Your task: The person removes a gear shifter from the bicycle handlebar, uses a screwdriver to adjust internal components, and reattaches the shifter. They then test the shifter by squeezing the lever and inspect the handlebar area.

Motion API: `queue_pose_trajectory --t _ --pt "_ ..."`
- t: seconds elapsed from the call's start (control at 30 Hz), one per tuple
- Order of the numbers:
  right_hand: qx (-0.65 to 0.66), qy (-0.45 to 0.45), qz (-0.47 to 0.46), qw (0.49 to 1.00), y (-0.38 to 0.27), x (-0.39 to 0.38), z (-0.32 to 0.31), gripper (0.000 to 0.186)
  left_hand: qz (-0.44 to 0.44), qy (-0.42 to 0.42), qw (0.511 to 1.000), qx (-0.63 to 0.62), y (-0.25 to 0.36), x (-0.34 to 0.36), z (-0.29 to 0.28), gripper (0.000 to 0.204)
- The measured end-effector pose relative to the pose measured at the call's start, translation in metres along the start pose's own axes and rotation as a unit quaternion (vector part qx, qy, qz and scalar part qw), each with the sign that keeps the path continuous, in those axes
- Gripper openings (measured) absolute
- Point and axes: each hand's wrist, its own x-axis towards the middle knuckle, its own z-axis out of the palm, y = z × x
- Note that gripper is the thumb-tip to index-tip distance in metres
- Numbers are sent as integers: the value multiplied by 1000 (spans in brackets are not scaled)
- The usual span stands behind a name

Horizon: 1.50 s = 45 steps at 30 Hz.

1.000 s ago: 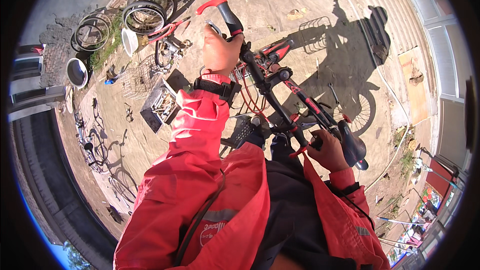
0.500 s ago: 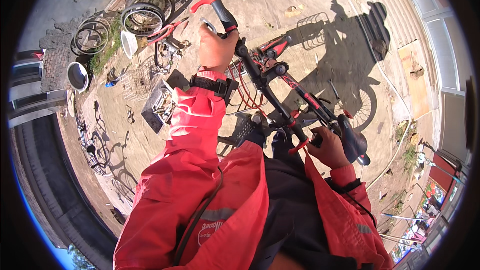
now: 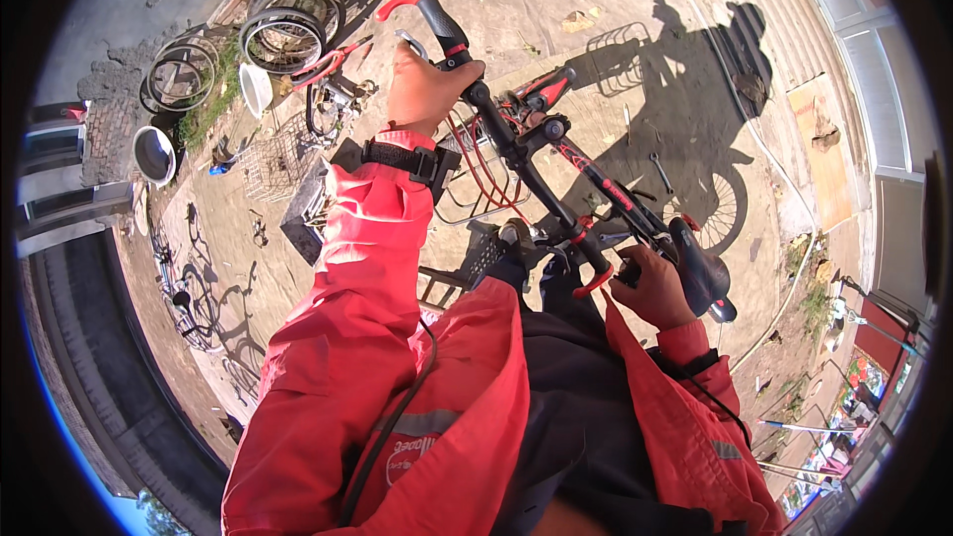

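Note:
A bicycle's black handlebar (image 3: 536,184) runs from upper left to lower right, with red bar ends and a black-and-grey grip (image 3: 441,25). My left hand (image 3: 425,91) closes around the bar just inside that grip. Its thumb lies across the bar, and a silver brake lever (image 3: 411,44) juts out by its fingers. My right hand (image 3: 655,288) is closed beside the lower red bar end (image 3: 596,283). Something small and black shows at its fingers, too hidden to name. Red cables (image 3: 481,174) loop below the bar. The black saddle (image 3: 698,268) sits right of my right hand.
Bicycle wheels (image 3: 283,35), a white basin (image 3: 155,154), a wire basket (image 3: 270,167) and a metal toolbox (image 3: 306,213) stand at the left. A wrench (image 3: 661,174) lies on the concrete right of the frame. A hose (image 3: 759,134) crosses the ground further right.
My left hand has shifted slightly down and its thumb now reaches across the bar. The left forearm and sleeve have moved a little left. My right hand has hardly moved.

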Motion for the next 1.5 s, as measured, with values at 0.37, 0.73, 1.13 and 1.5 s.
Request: queue_pose_trajectory --t 0.37,0.73,1.13,1.5 --pt "22 -31 67 997 -8 -10 -2 45 -27 51 998 16 -19 21 16 87" --pt "6 -35 55 998 -9 -9 2 42 -53 87 990 -99 -107 -19 -8 73" --pt "-20 -44 -140 989 -52 9 19 43 -162 -241 941 -175 -142 -182 -14 50" --pt "114 15 -37 993 -131 65 112 54 32 -277 889 -363 -75 -248 -28 68"
